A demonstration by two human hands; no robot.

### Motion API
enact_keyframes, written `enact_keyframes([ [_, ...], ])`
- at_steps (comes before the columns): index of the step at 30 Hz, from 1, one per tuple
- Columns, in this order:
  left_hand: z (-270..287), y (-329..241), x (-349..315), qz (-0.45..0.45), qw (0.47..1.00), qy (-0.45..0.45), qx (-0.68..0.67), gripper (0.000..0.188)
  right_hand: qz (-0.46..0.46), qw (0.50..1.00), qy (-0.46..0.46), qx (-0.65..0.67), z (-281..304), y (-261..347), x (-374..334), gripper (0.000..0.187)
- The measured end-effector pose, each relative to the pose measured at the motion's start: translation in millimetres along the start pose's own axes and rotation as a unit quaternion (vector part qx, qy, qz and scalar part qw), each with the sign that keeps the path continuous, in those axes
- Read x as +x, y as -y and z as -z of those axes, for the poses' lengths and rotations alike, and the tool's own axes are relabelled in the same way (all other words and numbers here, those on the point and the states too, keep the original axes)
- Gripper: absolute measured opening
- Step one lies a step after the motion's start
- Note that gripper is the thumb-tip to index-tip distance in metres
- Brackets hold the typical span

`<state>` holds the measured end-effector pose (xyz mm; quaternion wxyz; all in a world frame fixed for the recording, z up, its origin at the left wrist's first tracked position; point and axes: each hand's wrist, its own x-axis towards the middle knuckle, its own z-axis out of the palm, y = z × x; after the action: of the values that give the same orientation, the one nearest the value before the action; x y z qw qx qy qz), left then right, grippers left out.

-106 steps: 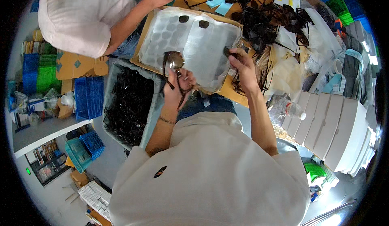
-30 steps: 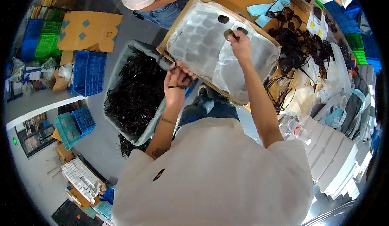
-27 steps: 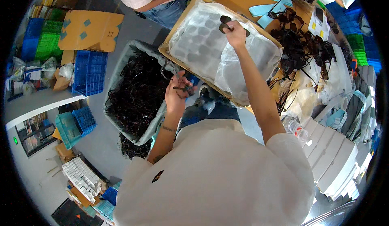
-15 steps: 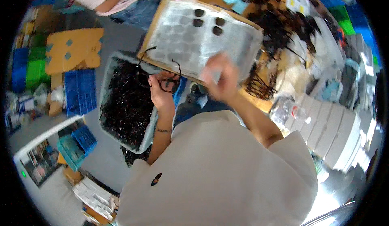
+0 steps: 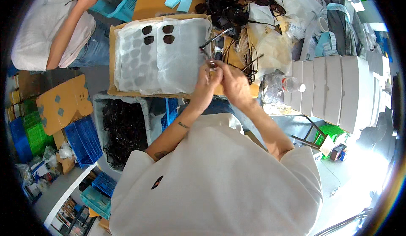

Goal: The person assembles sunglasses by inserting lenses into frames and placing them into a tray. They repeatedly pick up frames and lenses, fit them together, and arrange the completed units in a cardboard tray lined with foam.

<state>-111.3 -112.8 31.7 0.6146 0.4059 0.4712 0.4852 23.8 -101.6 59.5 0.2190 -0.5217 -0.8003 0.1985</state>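
Both my hands meet just off the right side of a shallow cardboard tray (image 5: pixel 111 66) lined with white sheets. Between them is a dark glasses frame (image 5: pixel 206 49), mostly hidden by my fingers, with a temple slanting up and right. My left hand (image 5: pixel 204 88) is closed on it from the left. From the right, my right hand (image 5: pixel 235 83) pinches at the same spot, fingertips against the left hand's. On the sheets lie several dark sunglass lenses (image 5: pixel 168 29) in two pairs of columns, and rows of rounded grey shapes show faintly through the left sheet.
Beyond the tray is a heap of dark sunglasses (image 5: pixel 228 9), with loose frames (image 5: pixel 251 66) to the right. A plastic bottle (image 5: pixel 292 84) stands near white boxes (image 5: pixel 330 83). A lined bin (image 5: pixel 99 113) holds black frames at left. A co-worker's arm (image 5: pixel 63 37) is far left.
My view has swung, so the tray appears further left. My left hand has carried the glasses frame from above the bin to the tray's right side, and my right hand has joined it there.
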Motion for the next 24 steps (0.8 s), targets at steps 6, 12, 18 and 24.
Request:
enact_keyframes([
  [6, -42.4, -12.2, 11.4, -0.303, 0.875, 0.031, 0.376, 0.066, 0.04, 0.979, 0.044, -0.197, 24.0, -104.3, 6.4, 0.037],
  [12, -65.6, 39.0, 19.6, 0.088, 0.757, 0.405, 0.505, 0.06, 0.003, 0.951, 0.304, -0.053, -4.3, -165.1, 18.4, 0.064],
  [18, -39.2, 149.2, 4.7, 0.479, 0.86, 0.174, -0.003, 0.052, -0.101, 0.869, 0.485, 0.001, -22.1, -170.9, 39.3, 0.099],
  [24, -51.1, 156.2, 0.2, 0.42, 0.876, 0.074, -0.226, 0.024, -0.053, 0.806, 0.587, -0.045, -41.2, -160.5, 24.5, 0.071],
])
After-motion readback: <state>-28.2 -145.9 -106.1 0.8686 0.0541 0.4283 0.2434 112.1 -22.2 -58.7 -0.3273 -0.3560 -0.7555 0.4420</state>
